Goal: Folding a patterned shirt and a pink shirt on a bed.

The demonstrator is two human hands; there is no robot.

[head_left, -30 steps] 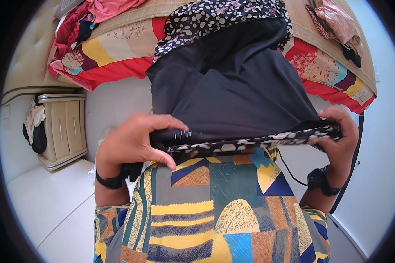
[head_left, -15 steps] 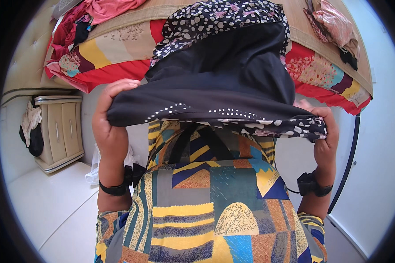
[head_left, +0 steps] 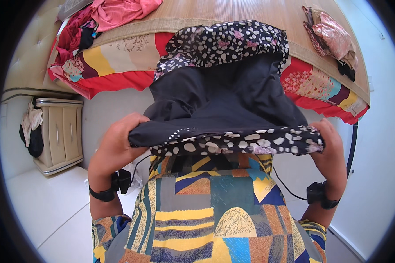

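A black garment hangs stretched between my two hands, in front of my patterned clothing. Its plain black side faces up, while white dots and pinkish flowers show on the far part and on the folded near edge. A short row of white studs shows near the left end. My left hand grips the left corner, the fingers partly covered by cloth. At the opposite corner my right hand holds the edge pinched. The far end of the garment lies over the edge of the bed.
Pink and red clothes lie heaped at the bed's far left. A folded shiny pink bundle sits on its right side. A cream bedside cabinet stands at left with cloth draped over its side. A white wall rises at right.
Both hands have come lower and nearer to me with the garment. The near edge has turned so more of the dotted side shows, and fewer studs are visible.
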